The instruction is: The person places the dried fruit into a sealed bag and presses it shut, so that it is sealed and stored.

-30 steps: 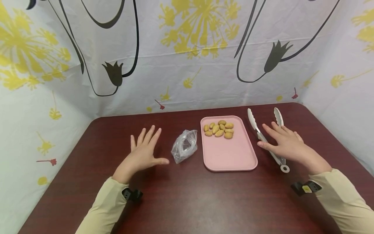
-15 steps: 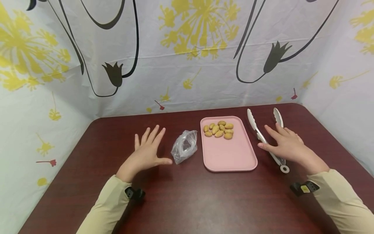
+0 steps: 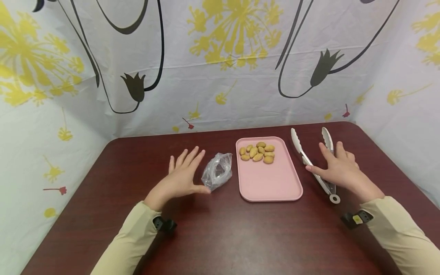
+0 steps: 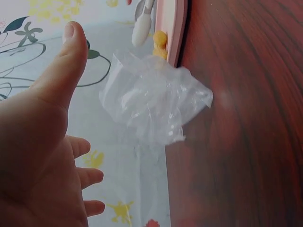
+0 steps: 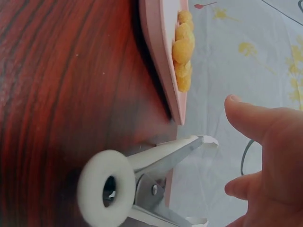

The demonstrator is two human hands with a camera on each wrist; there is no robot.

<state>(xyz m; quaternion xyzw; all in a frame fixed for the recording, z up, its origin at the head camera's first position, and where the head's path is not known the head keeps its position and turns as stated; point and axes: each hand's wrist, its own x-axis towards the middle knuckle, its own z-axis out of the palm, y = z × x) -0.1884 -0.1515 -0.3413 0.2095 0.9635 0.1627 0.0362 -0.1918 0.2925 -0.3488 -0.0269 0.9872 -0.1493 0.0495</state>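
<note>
My left hand [image 3: 180, 179] hovers with spread fingers just left of a clear plastic bag [image 3: 218, 172], its thumb tip overlapping the bag's lower edge in the head view. In the left wrist view the crumpled bag [image 4: 151, 99] appears apart from the thumb and fingers. Over the metal tongs [image 3: 317, 176] hangs my right hand [image 3: 343, 170], fingers spread and holding nothing. The tongs lie spread on the table, white tips at the far end; the hand hides part of one arm. In the right wrist view their white ring end [image 5: 106, 189] sits below the hand.
Between bag and tongs lies a pink tray [image 3: 271, 187]. Several small yellow-brown nut- or potato-like pieces [image 3: 258, 152] are gathered in its far left part. The dark red table [image 3: 220, 236] is bordered by a patterned white cloth [image 3: 220, 107] behind and at the sides.
My left hand has moved right, closer to the plastic bag. My right hand has shifted slightly, its fingers changing pose above the tongs. Bag, tray and tongs stay in place.
</note>
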